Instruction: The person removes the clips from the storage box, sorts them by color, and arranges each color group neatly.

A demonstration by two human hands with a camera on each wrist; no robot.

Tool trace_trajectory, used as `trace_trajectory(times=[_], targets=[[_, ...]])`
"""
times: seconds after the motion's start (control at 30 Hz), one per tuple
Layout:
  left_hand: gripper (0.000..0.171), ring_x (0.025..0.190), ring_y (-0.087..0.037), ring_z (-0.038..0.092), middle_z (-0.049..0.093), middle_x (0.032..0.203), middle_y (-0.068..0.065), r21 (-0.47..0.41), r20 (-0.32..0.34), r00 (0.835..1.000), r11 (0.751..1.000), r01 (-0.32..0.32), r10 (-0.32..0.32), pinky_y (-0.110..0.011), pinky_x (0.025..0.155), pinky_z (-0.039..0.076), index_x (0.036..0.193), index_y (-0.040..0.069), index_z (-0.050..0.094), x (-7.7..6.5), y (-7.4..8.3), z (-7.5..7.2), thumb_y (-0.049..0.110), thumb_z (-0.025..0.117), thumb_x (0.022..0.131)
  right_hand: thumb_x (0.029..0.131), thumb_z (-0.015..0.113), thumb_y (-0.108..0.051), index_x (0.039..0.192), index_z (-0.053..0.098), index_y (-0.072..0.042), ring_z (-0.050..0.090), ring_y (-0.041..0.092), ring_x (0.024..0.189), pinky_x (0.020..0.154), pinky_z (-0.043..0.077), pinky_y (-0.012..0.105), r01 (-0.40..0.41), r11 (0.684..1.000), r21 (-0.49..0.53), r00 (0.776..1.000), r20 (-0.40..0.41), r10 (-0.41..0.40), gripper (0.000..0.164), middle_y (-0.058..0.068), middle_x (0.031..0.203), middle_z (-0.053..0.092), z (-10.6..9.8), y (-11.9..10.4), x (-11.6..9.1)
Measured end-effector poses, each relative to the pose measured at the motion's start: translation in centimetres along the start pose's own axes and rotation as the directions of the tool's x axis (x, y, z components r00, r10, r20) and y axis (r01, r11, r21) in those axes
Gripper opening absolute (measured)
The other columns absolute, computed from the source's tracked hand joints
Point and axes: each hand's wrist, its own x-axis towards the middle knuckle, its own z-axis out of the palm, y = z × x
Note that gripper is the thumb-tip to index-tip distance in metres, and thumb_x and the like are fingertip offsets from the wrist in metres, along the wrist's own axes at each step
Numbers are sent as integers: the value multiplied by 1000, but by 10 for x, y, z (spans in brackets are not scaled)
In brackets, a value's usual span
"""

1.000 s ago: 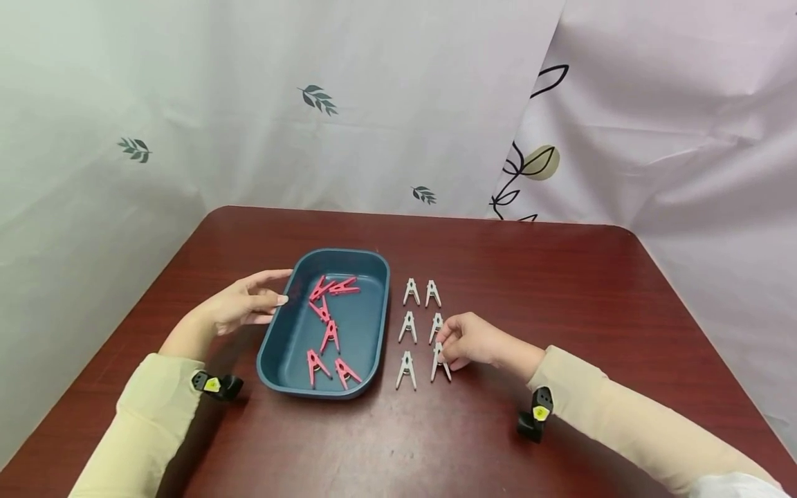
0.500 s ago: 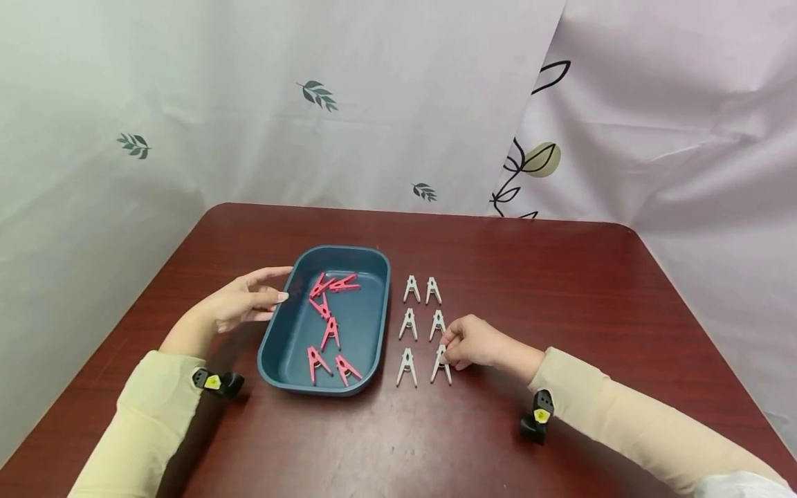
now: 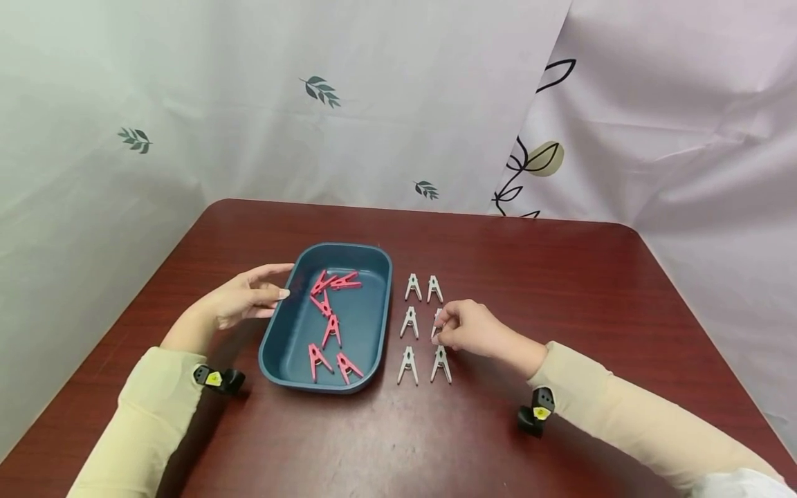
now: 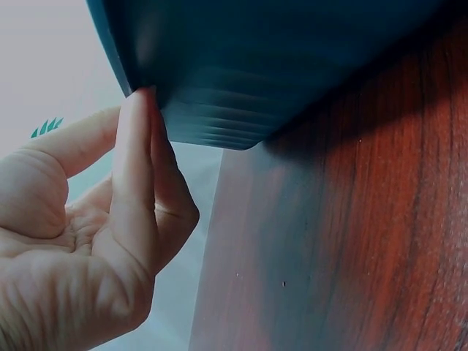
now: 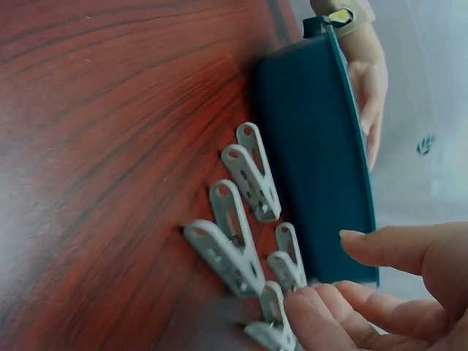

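My left hand (image 3: 239, 301) grips the left rim of a dark blue rectangular tray (image 3: 364, 325), thumb on the rim and fingers against the outer wall (image 4: 219, 95). Several pink clothespins (image 3: 332, 330) lie scattered in the tray. To its right, white clothespins stand in two columns of three. Over the middle one of the right column (image 3: 438, 314) is my right hand (image 3: 476, 330), partly hiding it. The right wrist view has the thumb (image 5: 380, 245) apart from the fingers, whose tips are right at that clothespin (image 5: 272, 322). The front right clothespin (image 3: 441, 364) stands just in front of the hand.
The left column of white clothespins (image 3: 408, 323) runs close along the tray's right side. Everything stands on a dark red wooden table (image 3: 548, 277). A pale curtain (image 3: 373, 138) with leaf prints hangs behind it. Each wrist carries a small black camera (image 3: 537, 412).
My right hand has let go of the front right clothespin and moved away from me to the middle one of that column. My left hand and the tray have stayed in place.
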Motion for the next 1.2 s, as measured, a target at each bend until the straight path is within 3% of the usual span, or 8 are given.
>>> trace_trajectory(times=[0.17,0.4,0.67,0.9,1.07,1.2], targets=[[71,82,-12,65,68,95,3,4,-7,1000,1000,2,-2,-31,77,57,150,8,22,0,0,1,17,62,92,77,74,-13,94,65,0,57,10,68,64,48,25,87,989,-121,993,-63,-95,23,2,75,65,6,-16,5],[71,84,-12,65,67,97,2,12,-6,1000,1000,0,0,-32,78,57,150,8,22,1,-1,1,18,62,93,79,73,-14,100,65,-2,63,23,87,73,49,27,196,959,-205,978,-33,-207,25,11,92,67,18,-43,10],[71,81,-10,65,68,95,4,-4,-4,1000,1000,-5,5,-31,77,58,150,7,21,3,-1,1,17,61,93,83,73,-15,103,64,-2,60,19,85,73,51,24,325,911,-255,940,-20,-341,26,8,92,64,34,-63,15],[70,81,-10,65,68,95,4,-8,-4,1000,1000,-7,7,-31,77,58,150,6,21,1,-3,0,17,61,93,86,70,-17,110,62,-1,59,18,84,71,51,29,344,889,-301,933,0,-361,29,10,97,62,47,-77,19],[71,83,-11,65,68,96,4,-9,-10,1000,1000,-10,10,-31,78,57,150,7,21,1,-5,-1,17,61,93,87,69,-20,112,62,-3,60,18,86,73,52,27,373,860,-349,924,58,-377,32,8,99,63,56,-89,19],[71,84,-10,65,67,96,6,-11,-14,1000,1000,-8,7,-31,79,57,151,7,21,1,-7,-1,18,61,93,87,69,-23,111,62,-4,59,16,84,71,52,24,365,854,-371,930,99,-355,31,6,96,63,66,-95,22]])
